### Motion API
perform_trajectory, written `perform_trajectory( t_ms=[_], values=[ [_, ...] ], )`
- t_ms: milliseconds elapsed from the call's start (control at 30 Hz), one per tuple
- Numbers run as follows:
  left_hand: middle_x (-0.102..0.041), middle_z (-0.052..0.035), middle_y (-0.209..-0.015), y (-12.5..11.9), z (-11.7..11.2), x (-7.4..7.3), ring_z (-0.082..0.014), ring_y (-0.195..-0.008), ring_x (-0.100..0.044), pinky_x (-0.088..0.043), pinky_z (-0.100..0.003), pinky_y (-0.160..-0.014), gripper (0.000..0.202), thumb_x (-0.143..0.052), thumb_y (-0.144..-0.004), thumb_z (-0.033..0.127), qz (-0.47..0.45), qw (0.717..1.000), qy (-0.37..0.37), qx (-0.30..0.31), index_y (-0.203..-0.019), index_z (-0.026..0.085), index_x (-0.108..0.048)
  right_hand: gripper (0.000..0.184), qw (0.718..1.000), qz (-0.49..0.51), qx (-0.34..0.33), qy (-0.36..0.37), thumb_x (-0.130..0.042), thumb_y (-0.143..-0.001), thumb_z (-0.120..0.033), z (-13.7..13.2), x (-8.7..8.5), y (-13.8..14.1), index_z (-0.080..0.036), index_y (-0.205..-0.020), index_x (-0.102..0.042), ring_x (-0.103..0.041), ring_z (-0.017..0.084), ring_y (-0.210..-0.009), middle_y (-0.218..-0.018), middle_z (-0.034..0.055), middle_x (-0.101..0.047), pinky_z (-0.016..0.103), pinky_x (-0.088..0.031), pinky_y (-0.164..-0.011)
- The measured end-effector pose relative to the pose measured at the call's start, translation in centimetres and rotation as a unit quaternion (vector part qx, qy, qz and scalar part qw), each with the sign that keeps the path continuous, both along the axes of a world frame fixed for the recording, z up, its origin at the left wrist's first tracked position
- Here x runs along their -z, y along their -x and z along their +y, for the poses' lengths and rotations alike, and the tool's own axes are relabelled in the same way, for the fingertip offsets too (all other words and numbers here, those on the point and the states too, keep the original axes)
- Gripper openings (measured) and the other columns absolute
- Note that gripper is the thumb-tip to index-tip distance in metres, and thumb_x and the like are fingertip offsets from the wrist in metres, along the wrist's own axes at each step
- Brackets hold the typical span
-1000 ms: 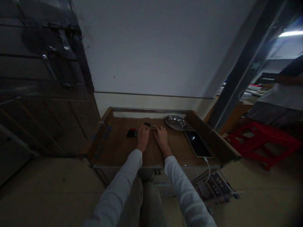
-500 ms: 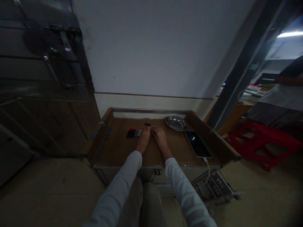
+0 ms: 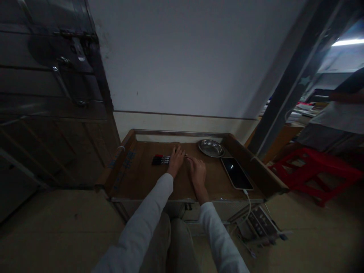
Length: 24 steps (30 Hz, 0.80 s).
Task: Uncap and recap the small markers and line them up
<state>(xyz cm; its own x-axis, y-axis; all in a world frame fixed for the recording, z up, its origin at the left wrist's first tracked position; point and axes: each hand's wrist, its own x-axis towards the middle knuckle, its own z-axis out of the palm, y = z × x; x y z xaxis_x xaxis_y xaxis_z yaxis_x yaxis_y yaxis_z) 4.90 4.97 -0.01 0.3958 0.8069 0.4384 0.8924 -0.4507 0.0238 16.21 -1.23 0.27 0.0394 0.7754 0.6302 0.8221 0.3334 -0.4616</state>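
Now the left hand [image 3: 176, 160] has slid forward, fingers spread over the small dark pen just right of the markers [image 3: 160, 159], grip impossible to tell, while the right hand [image 3: 198, 171], loose and seemingly empty, has drawn back.

A metal dish [image 3: 211, 148] lies beside a phone [image 3: 236, 173], apparently cabled; a red stool [image 3: 318, 170] stands well apart.

Dim workroom or back room — metal-latched door [image 3: 65, 76], bare wall, tiled floor, low wooden tray-table [image 3: 142, 178], red stool [image 3: 318, 170]
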Motion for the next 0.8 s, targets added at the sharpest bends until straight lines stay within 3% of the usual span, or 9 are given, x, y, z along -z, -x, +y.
perform_trajectory(
  t_ms=[100,200,333,533,700,800],
  values=[
    [-0.062,-0.0106,-0.111,0.5,-1.8,0.1,-0.0212,-0.114,-0.05,-0.032,-0.042,-0.101,0.028,-0.036,-0.09,0.014,-0.007,0.999,0.011,0.038,-0.107,0.015,-0.058,0.035,1.0,0.014,-0.021,-0.01,-0.033,-0.093,-0.032,-0.1,-0.1,0.1,-0.02,-0.103,-0.065,-0.058,0.02,-0.088,-0.1,0.0069,-0.068,0.032,-0.04,-0.082],
    [-0.062,-0.0079,-0.106,1.2,-3.9,0.0,-0.0188,-0.103,-0.055,-0.037,-0.038,-0.094,0.025,-0.038,-0.092,0.02,-0.026,0.998,0.005,0.06,-0.109,0.017,-0.056,0.034,0.999,0.029,-0.025,-0.02,-0.034,-0.093,-0.032,-0.1,-0.1,0.1,-0.019,-0.102,-0.065,-0.058,0.02,-0.087,-0.1,0.007,-0.068,0.033,-0.041,-0.082],
    [-0.059,-0.0062,-0.105,2.1,-5.7,-0.2,-0.02,-0.101,-0.054,-0.039,-0.038,-0.089,0.025,-0.037,-0.092,0.022,-0.071,0.997,-0.023,-0.021,-0.11,0.021,-0.055,0.033,0.998,0.043,-0.025,-0.024,-0.035,-0.092,-0.031,-0.1,0.2,0.0,-0.019,-0.1,-0.065,-0.057,0.02,-0.089,-0.098,0.0075,-0.067,0.033,-0.042,-0.082],
    [-0.059,-0.0056,-0.104,3.0,-5.8,0.1,-0.0203,-0.098,-0.053,-0.042,-0.036,-0.085,0.024,-0.041,-0.091,0.021,-0.109,0.989,-0.057,-0.086,-0.109,0.023,-0.056,0.032,0.999,0.027,-0.029,0.004,-0.035,-0.092,-0.029,-0.3,0.1,0.2,-0.018,-0.097,-0.065,-0.057,0.02,-0.088,-0.095,0.0088,-0.066,0.032,-0.044,-0.08],
    [-0.059,-0.0046,-0.103,2.9,-5.8,0.3,-0.019,-0.095,-0.054,-0.042,-0.034,-0.086,0.022,-0.043,-0.09,0.019,-0.117,0.988,-0.069,-0.074,-0.107,0.023,-0.056,0.033,0.998,0.049,-0.038,0.007,-0.034,-0.091,-0.03,-0.2,0.1,0.4,-0.018,-0.099,-0.064,-0.058,0.02,-0.091,-0.097,0.0101,-0.065,0.034,-0.045,-0.083],
    [-0.06,-0.0045,-0.103,2.9,-6.1,0.0,-0.0183,-0.095,-0.055,-0.042,-0.033,-0.086,0.022,-0.042,-0.091,0.019,-0.127,0.988,-0.063,-0.061,-0.108,0.022,-0.056,0.036,0.995,0.042,-0.09,-0.002,-0.032,-0.091,-0.027,-0.4,0.0,0.8,-0.017,-0.113,-0.058,-0.056,0.02,-0.104,-0.112,0.0111,-0.062,0.036,-0.043,-0.092]
  ],
)
